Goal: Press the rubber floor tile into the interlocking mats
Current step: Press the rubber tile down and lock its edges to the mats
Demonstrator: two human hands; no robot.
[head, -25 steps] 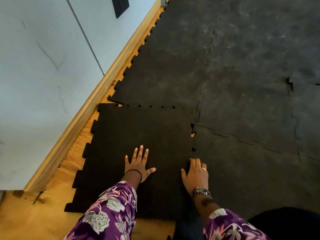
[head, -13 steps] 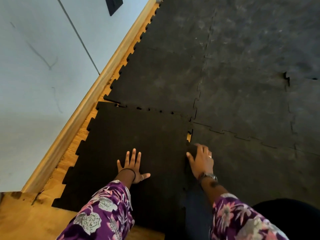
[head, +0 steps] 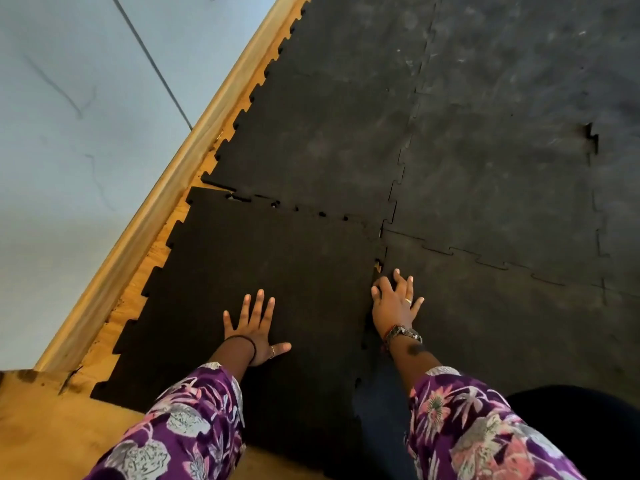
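Observation:
A black rubber floor tile (head: 277, 271) with toothed edges lies at the lower left, beside the grey interlocking mats (head: 485, 168). Its far edge and right edge sit against the mats, with small gaps showing along both seams. My left hand (head: 254, 327) lies flat on the tile, fingers spread. My right hand (head: 394, 303) rests palm down across the right seam, fingertips near a small gap where wood shows through. Neither hand holds anything.
A wooden baseboard (head: 166, 188) runs diagonally along a pale wall (head: 76, 133) at the left. Bare wooden floor (head: 45, 427) shows at the lower left. A dark rounded object (head: 581, 427) sits at the lower right. One mat seam (head: 592, 136) at the right stands slightly lifted.
My right hand has slid forward along the right seam toward the corner gap. My left hand has stayed flat on the tile.

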